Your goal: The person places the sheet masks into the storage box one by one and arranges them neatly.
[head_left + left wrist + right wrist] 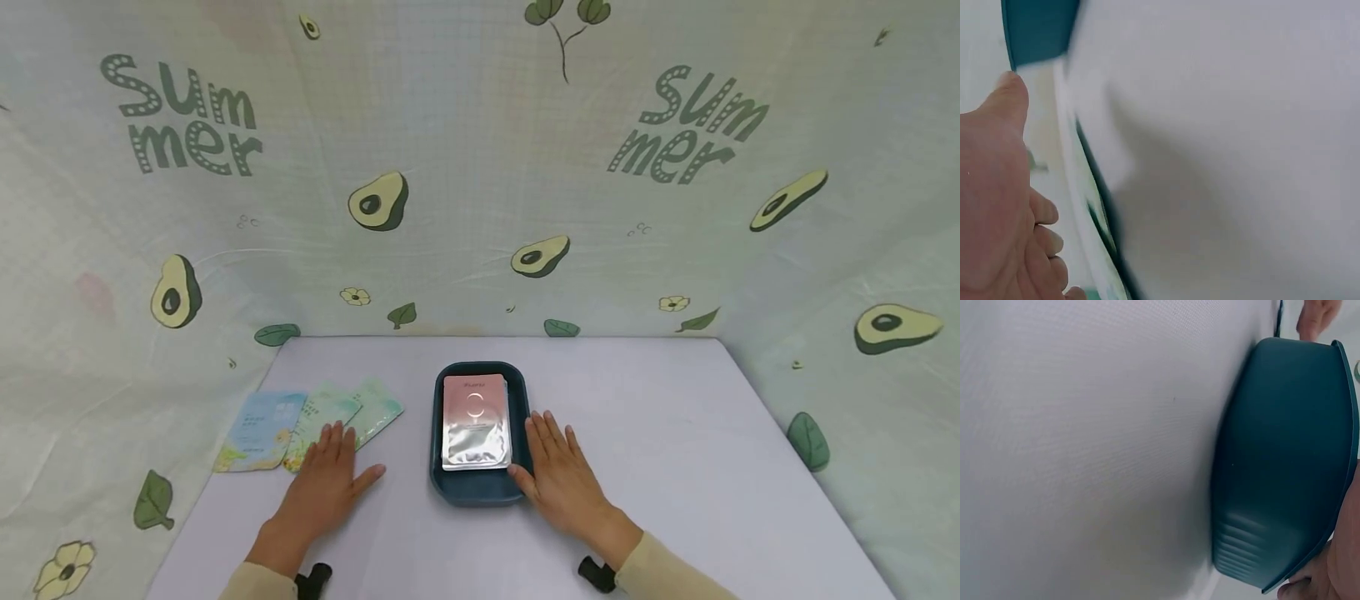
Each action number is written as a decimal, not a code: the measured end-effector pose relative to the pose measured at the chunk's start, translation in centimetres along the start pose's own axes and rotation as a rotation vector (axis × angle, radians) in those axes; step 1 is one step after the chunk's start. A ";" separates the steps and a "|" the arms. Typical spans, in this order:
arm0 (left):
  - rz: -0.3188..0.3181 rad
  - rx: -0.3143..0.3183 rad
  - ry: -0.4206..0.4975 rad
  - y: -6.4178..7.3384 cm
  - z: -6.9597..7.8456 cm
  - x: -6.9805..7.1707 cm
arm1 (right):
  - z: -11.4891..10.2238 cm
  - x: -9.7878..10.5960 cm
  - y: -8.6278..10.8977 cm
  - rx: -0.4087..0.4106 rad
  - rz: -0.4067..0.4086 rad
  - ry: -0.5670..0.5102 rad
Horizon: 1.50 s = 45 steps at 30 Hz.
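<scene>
A dark teal tray (480, 496) stands mid-table and holds a pink-and-silver sachet (476, 421), with the edge of another sachet peeking out at its right. My right hand (562, 483), fingers straight, lies along the tray's right rim; in the right wrist view it shows at the edge beside the tray wall (1282, 450). My left hand (322, 483) has its fingers extended and thumb spread, and its fingertips overlap the near green sachet (324, 408). In the left wrist view, thumb and fingertips appear at the left, with the tray (1041, 31) beyond.
A second green sachet (378, 408) fans out to the right of the first, and a blue sachet (261, 429) lies to the left. The white table (660, 433) is bounded by a cloth backdrop (457, 125) printed with avocados at the back and sides.
</scene>
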<state>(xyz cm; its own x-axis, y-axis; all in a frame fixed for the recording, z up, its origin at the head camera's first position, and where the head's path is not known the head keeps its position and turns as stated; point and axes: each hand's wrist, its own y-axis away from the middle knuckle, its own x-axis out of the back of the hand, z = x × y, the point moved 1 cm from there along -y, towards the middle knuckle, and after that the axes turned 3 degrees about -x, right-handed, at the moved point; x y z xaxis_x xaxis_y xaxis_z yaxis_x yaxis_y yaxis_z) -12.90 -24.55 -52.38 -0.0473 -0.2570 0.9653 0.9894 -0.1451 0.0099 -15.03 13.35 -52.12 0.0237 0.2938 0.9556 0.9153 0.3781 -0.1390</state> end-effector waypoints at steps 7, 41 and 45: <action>-0.058 0.175 0.000 0.8 -7.9 1.0 | -0.1 -0.2 0.0 0.009 0.004 0.005; 0.123 -0.110 -0.141 -1.3 -1.9 2.5 | 0.1 -0.2 0.3 0.002 0.051 0.007; 0.104 -0.189 -0.255 -3.3 -3.8 3.6 | 0.0 -0.4 0.2 0.010 0.052 0.008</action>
<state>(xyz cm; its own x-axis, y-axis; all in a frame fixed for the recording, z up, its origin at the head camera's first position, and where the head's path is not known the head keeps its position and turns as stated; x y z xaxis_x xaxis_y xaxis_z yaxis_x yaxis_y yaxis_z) -16.85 -28.59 -49.90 0.1119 -0.0361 0.9931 0.9429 -0.3116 -0.1176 -14.90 13.29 -52.49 0.0741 0.3066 0.9490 0.9085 0.3717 -0.1910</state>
